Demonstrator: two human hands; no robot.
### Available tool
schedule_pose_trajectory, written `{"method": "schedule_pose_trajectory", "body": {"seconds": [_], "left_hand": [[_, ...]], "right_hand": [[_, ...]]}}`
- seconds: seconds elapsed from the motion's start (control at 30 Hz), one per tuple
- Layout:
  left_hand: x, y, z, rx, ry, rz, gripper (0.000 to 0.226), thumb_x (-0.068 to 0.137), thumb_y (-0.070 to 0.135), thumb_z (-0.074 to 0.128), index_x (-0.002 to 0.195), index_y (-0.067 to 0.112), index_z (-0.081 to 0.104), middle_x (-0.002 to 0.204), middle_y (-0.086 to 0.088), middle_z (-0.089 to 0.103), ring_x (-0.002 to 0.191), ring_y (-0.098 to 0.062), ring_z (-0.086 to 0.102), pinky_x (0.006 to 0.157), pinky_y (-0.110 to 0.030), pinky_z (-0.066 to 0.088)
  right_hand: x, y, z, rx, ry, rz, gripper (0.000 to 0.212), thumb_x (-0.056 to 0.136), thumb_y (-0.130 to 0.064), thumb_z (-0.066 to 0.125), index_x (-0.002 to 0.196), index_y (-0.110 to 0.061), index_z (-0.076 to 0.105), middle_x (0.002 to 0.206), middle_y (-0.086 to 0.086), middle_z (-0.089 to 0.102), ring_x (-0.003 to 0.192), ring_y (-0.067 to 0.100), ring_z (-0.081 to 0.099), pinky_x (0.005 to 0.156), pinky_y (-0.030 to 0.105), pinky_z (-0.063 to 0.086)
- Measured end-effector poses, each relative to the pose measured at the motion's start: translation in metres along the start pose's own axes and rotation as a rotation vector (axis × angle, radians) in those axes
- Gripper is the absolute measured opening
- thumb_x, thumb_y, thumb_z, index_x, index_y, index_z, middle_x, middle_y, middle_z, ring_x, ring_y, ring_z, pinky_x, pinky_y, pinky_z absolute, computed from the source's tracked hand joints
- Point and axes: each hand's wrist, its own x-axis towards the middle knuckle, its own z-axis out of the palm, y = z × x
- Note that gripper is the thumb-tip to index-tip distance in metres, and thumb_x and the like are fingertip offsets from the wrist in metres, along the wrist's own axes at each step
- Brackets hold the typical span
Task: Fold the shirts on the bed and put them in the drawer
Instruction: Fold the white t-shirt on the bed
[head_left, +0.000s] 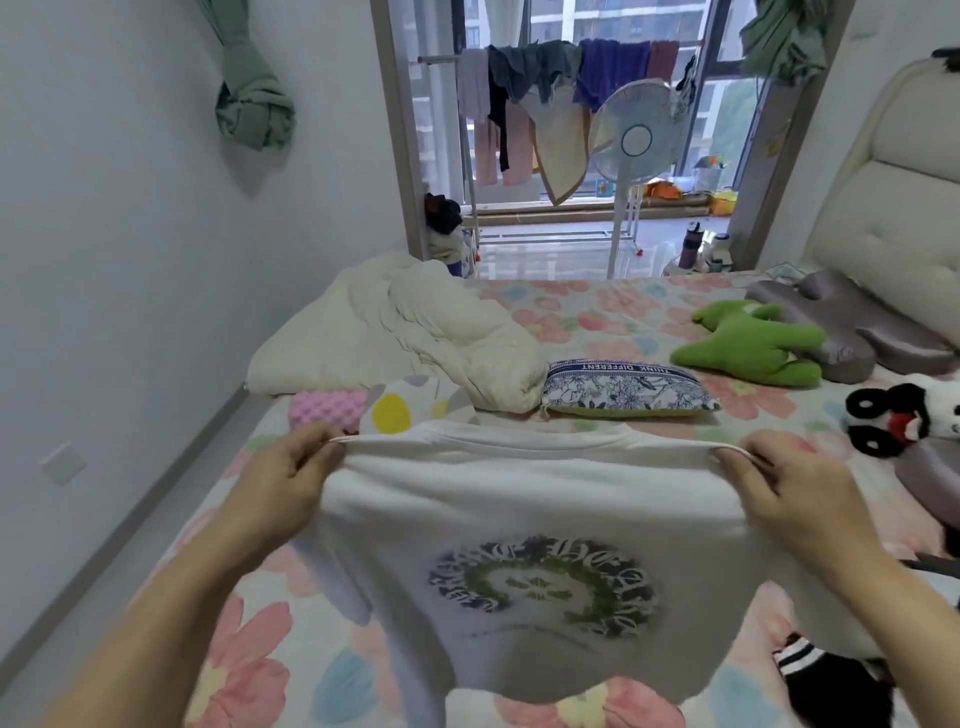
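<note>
Left hand (283, 475) and right hand (795, 493) pinch soft white shirt (530, 561) taut.

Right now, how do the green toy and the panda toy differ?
The green toy is all green; the panda toy is black and white with some red. The green toy shows whole; the panda toy is cut by the picture's edge. Both lie on the bed.

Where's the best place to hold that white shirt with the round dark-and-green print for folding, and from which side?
Grip the white printed shirt at both ends of its far edge, coming in from the outer sides, as the left hand and right hand pinch it now: held there, the edge stretches straight and the cloth spreads flat.
</note>
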Motion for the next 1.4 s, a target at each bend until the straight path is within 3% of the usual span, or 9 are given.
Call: {"method": "schedule_pose_trajectory", "body": {"seconds": [0.17, 0.37, 0.53, 0.63, 0.77, 0.93, 1.13, 1.3, 1.4], "left_hand": [[0.006, -0.003, -0.038, -0.031, -0.196, 0.05, 0.022, 0.09, 0.021, 0.061, 0.069, 0.018, 0.061, 0.053, 0.006, 0.052, 0.048, 0.001, 0.044, 0.047, -0.013, 0.032], [0.032, -0.032, -0.049, -0.011, -0.529, -0.097, 0.06, 0.056, 0.081, 0.064, 0.068, 0.022, 0.061, 0.055, 0.001, 0.051, 0.049, -0.007, 0.041, 0.045, -0.02, 0.028], [0.085, -0.106, 0.072, 0.253, -0.38, -0.101, 0.02, 0.086, 0.034, 0.062, 0.073, 0.026, 0.049, 0.066, -0.006, 0.054, 0.068, -0.025, 0.051, 0.059, -0.033, 0.034], [0.099, -0.179, 0.176, 0.377, -0.33, -0.173, 0.008, 0.095, 0.015, 0.051, 0.091, 0.009, 0.052, 0.087, -0.018, 0.061, 0.087, -0.037, 0.058, 0.066, -0.038, 0.034], [0.082, -0.274, 0.283, 0.538, -0.286, -0.344, 0.041, 0.092, 0.019, 0.054, 0.132, 0.012, 0.044, 0.126, -0.027, 0.052, 0.116, -0.042, 0.048, 0.089, -0.049, 0.04], [-0.03, -0.33, 0.341, 0.381, -0.184, -0.557, 0.089, 0.083, 0.038, 0.069, 0.15, 0.024, 0.013, 0.151, -0.023, 0.027, 0.14, -0.038, 0.019, 0.109, -0.053, 0.024], [-0.163, -0.332, 0.309, 0.184, -0.008, -1.03, 0.081, 0.072, 0.036, 0.078, 0.133, 0.0, 0.039, 0.105, -0.016, 0.058, 0.105, -0.036, 0.055, 0.086, -0.04, 0.04], [-0.186, -0.33, 0.285, 0.005, -0.297, -1.198, 0.027, 0.075, 0.024, 0.079, 0.093, 0.009, 0.064, 0.082, -0.003, 0.068, 0.07, -0.019, 0.064, 0.057, -0.028, 0.047], [-0.19, -0.33, 0.269, 0.125, -0.453, -1.079, 0.019, 0.076, 0.021, 0.078, 0.086, 0.009, 0.067, 0.072, 0.0, 0.067, 0.064, -0.018, 0.062, 0.054, -0.027, 0.044]], "right_hand": [[0.013, 0.0, -0.027, 0.032, -0.08, -0.321, 0.057, 0.087, -0.056, 0.041, 0.062, -0.009, 0.062, 0.047, 0.006, 0.055, 0.066, 0.02, 0.047, 0.051, 0.027, 0.033], [0.031, 0.01, -0.023, 0.108, -0.306, -0.274, 0.032, 0.078, -0.051, 0.051, 0.057, -0.026, 0.053, 0.047, -0.004, 0.047, 0.045, 0.006, 0.045, 0.042, 0.013, 0.031], [0.046, 0.055, 0.097, -0.067, -0.373, -0.148, 0.027, 0.089, -0.044, 0.054, 0.07, -0.026, 0.05, 0.05, -0.006, 0.048, 0.049, 0.021, 0.056, 0.045, 0.03, 0.035], [0.035, 0.104, 0.211, -0.243, -0.494, -0.05, 0.015, 0.094, -0.025, 0.056, 0.09, -0.01, 0.058, 0.082, 0.014, 0.063, 0.07, 0.038, 0.06, 0.056, 0.038, 0.038], [-0.007, 0.153, 0.332, -0.374, -0.541, 0.133, 0.041, 0.092, -0.009, 0.05, 0.133, -0.007, 0.046, 0.112, 0.027, 0.051, 0.095, 0.042, 0.052, 0.076, 0.049, 0.041], [-0.127, 0.161, 0.392, -0.118, -0.486, 0.647, 0.062, 0.088, -0.027, 0.057, 0.143, -0.02, 0.026, 0.14, 0.02, 0.034, 0.126, 0.04, 0.036, 0.098, 0.054, 0.034], [-0.265, 0.155, 0.34, 0.024, -0.496, 1.043, 0.058, 0.082, -0.028, 0.071, 0.126, -0.003, 0.042, 0.126, 0.022, 0.052, 0.116, 0.039, 0.048, 0.093, 0.043, 0.037], [-0.294, 0.163, 0.311, 0.125, -0.738, 1.044, 0.024, 0.084, -0.021, 0.07, 0.103, -0.01, 0.059, 0.096, 0.007, 0.066, 0.087, 0.025, 0.059, 0.069, 0.032, 0.038], [-0.295, 0.175, 0.296, 0.023, -0.807, 0.934, 0.011, 0.087, -0.02, 0.066, 0.087, -0.01, 0.063, 0.081, 0.009, 0.065, 0.082, 0.03, 0.06, 0.064, 0.032, 0.038]]}}
